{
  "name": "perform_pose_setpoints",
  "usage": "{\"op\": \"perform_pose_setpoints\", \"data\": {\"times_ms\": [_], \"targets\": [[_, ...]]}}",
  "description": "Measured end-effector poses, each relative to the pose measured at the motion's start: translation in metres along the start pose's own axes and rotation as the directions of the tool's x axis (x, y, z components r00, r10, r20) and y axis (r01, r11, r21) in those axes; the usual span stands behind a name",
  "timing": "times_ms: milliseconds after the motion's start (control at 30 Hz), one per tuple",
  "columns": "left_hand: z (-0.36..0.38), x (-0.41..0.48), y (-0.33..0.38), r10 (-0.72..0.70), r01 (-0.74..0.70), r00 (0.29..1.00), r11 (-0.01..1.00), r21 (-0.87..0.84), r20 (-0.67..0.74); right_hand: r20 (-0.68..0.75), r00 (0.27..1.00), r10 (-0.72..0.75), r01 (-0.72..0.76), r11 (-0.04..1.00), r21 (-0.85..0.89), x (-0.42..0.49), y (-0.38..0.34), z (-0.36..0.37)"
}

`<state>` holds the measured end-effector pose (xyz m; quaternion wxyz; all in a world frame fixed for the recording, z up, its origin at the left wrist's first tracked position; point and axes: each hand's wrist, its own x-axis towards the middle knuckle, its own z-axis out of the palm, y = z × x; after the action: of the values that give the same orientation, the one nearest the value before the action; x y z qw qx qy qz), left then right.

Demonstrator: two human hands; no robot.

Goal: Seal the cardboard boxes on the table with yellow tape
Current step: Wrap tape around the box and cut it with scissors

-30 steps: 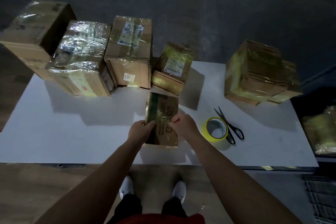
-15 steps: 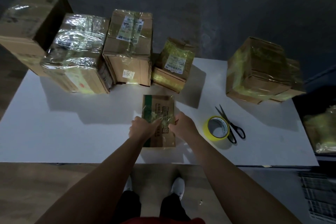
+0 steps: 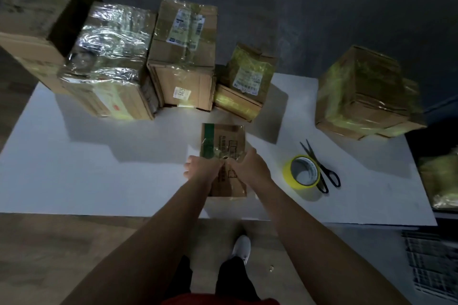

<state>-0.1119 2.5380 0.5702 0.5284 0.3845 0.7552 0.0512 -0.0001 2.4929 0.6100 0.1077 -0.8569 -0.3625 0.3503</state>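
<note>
A small cardboard box point(image 3: 224, 141) with a green stripe lies flat on the white table point(image 3: 99, 181), near the front edge. A shiny strip of tape crosses its top. My left hand point(image 3: 202, 171) and my right hand point(image 3: 249, 168) rest on the box top with fingers curled, and their fingertips meet at the middle, where they pinch at the tape film. The near half of the box is partly hidden by my hands and forearms. A yellow tape roll point(image 3: 301, 173) lies on the table to the right of my right hand, untouched.
Black scissors point(image 3: 322, 168) lie against the roll's right side. Several taped cardboard boxes point(image 3: 183, 57) line the table's back left, and a stack of yellow-taped boxes point(image 3: 361, 94) stands at the back right. More wrapped goods point(image 3: 441, 178) sit beyond the right edge.
The small box went from tilted up between my hands to lying flat. Both hands moved from its sides onto its top and met at the middle.
</note>
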Motion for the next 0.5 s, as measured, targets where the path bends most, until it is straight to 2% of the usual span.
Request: {"op": "perform_pose_setpoints", "data": {"times_ms": [167, 333, 500], "targets": [[-0.005, 0.003, -0.021, 0.144, -0.146, 0.989, 0.988, 0.053, 0.039, 0.037, 0.985, 0.169, -0.172, 0.977, 0.128, 0.006, -0.007, 0.006], [-0.014, 0.006, -0.022, 0.234, -0.245, 0.966, 0.964, 0.105, 0.111, 0.103, 0.941, 0.322, -0.338, 0.882, 0.328, 0.007, -0.016, 0.013], [-0.017, 0.007, -0.022, 0.292, -0.316, 0.945, 0.932, 0.177, 0.147, 0.072, 0.929, 0.362, -0.367, 0.884, 0.292, 0.007, -0.028, 0.016]]}}
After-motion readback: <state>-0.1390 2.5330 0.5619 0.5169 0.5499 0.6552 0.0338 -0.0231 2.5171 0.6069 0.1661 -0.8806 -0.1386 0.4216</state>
